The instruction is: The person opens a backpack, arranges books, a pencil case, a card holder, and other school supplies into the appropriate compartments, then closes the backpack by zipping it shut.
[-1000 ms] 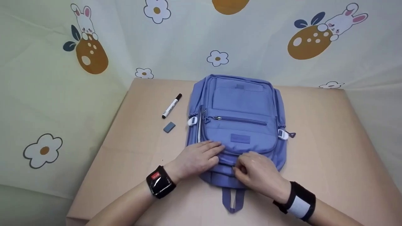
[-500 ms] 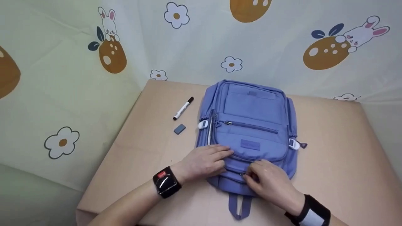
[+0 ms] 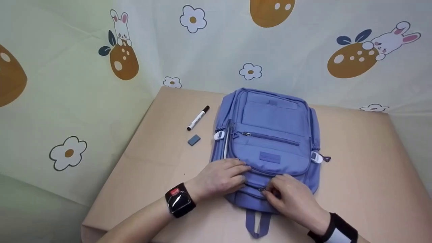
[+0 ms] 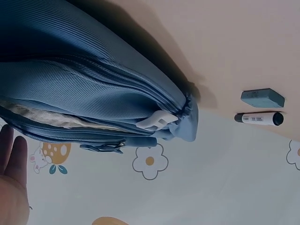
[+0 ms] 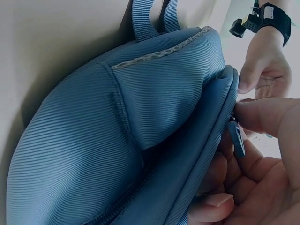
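One blue backpack [image 3: 273,114], lying front-up at the middle of the worktop [image 3: 152,145], top loop [image 3: 258,224] toward the person. Two white buckles [image 3: 219,135], one per side. One horizontal front zip [image 3: 271,138]; side gap on the left shows pale material inside. Two hands on the bag. Right hand [image 3: 293,200]: thumb and curled fingers pinch the lower zip at its slider, one zip pull [image 5: 236,138] hanging by the thumb. Left hand [image 3: 219,177]: fingers fairly straight, released, resting on the lower front. Two wristbands [image 3: 180,199], black, one per arm. Left of the bag, apart from it: one marker [image 3: 198,118], white with black ends, and one grey-blue block [image 3: 194,140] near it. Behind: printed cloth [image 3: 219,47], two rabbits, five flowers in head view.
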### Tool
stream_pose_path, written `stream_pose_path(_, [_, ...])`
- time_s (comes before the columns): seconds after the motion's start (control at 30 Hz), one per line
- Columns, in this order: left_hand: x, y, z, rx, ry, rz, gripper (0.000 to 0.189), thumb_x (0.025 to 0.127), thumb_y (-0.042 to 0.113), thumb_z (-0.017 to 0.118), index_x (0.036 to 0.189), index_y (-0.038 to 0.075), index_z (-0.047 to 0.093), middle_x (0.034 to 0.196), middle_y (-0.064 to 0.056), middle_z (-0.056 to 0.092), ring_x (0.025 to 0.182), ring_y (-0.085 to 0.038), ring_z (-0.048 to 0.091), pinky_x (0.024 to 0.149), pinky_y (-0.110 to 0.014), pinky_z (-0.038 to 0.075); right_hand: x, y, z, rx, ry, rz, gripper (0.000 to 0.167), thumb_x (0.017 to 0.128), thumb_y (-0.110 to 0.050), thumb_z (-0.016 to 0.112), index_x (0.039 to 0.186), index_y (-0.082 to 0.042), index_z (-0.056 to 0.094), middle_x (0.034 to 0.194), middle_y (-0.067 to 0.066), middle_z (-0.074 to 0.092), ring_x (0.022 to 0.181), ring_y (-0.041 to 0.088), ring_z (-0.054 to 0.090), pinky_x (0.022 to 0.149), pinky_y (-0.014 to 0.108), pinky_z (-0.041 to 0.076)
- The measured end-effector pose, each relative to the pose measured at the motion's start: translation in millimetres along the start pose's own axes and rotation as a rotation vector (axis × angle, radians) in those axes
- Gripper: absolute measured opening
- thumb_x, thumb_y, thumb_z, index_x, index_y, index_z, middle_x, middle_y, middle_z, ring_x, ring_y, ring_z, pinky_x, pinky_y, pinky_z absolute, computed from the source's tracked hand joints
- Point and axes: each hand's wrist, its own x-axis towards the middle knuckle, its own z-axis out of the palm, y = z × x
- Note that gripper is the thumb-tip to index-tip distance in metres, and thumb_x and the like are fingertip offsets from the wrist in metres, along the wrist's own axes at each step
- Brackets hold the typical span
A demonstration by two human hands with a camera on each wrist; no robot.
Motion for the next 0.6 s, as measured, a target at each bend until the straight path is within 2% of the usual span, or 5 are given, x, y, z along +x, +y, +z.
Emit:
stream_pose_path(0.1, [6.0, 7.0, -1.3, 0.021, 0.024, -0.013, 0.012, 0.098, 0.024, 0.065, 0.094, 0.016, 0.073, 0.104, 0.003, 0.07, 0.096, -0.015, 0.065, 0.086, -0.026, 0.055, -2.8, 2.2, -0.9, -0.006, -0.009, 0.005, 0.021, 0.083, -0.021, 0.081, 0.08, -0.028, 0.062, 0.075, -0.02, 0.048, 0.071, 0.002, 0.044, 0.06, 0.024, 0.041])
stream_pose_path(0.17, [11.3, 13.3, -0.8, 0.033, 0.037, -0.018, 0.012, 0.098, 0.023, 0.063, 0.093, 0.018, 0.073, 0.095, 0.007, 0.067, 0.086, -0.012, 0.062, 0.074, -0.024, 0.053, -6.0, 4.1, -2.7, -0.007, -0.01, 0.002, 0.021, 0.082, -0.02, 0.081, 0.081, -0.028, 0.062, 0.075, -0.019, 0.049, 0.071, 0.003, 0.044, 0.061, 0.023, 0.04])
stream_pose_path(0.27, [18.7, 21.4, 0.7, 0.04, 0.04, -0.025, 0.013, 0.097, 0.023, 0.062, 0.091, 0.021, 0.073, 0.088, 0.009, 0.065, 0.078, -0.01, 0.058, 0.065, -0.023, 0.048, -10.3, 8.4, -9.0, 0.002, 0.028, -0.024, 0.02, 0.082, -0.018, 0.081, 0.085, -0.026, 0.063, 0.078, -0.018, 0.052, 0.074, 0.002, 0.046, 0.062, 0.024, 0.042])
stream_pose_path(0.47, [29.0, 32.5, 3.5, 0.007, -0.001, -0.055, 0.014, 0.099, 0.024, 0.061, 0.1, 0.021, 0.075, 0.087, 0.008, 0.062, 0.076, -0.011, 0.055, 0.062, -0.023, 0.043, -18.6, 32.9, -32.7, -0.001, 0.179, -0.14, 0.024, 0.08, -0.005, 0.082, 0.092, -0.021, 0.069, 0.088, -0.016, 0.062, 0.08, 0.004, 0.055, 0.067, 0.025, 0.049])
stream_pose_path(0.6, [38.0, 40.0, 10.8, -0.062, -0.049, -0.088, 0.017, 0.097, 0.029, 0.068, 0.108, 0.019, 0.076, 0.092, 0.007, 0.063, 0.079, -0.012, 0.055, 0.064, -0.024, 0.044, -31.5, 52.8, -37.4, -0.033, 0.208, -0.201, 0.028, 0.077, 0.001, 0.084, 0.097, -0.016, 0.073, 0.093, -0.01, 0.069, 0.084, 0.01, 0.062, 0.072, 0.028, 0.051])
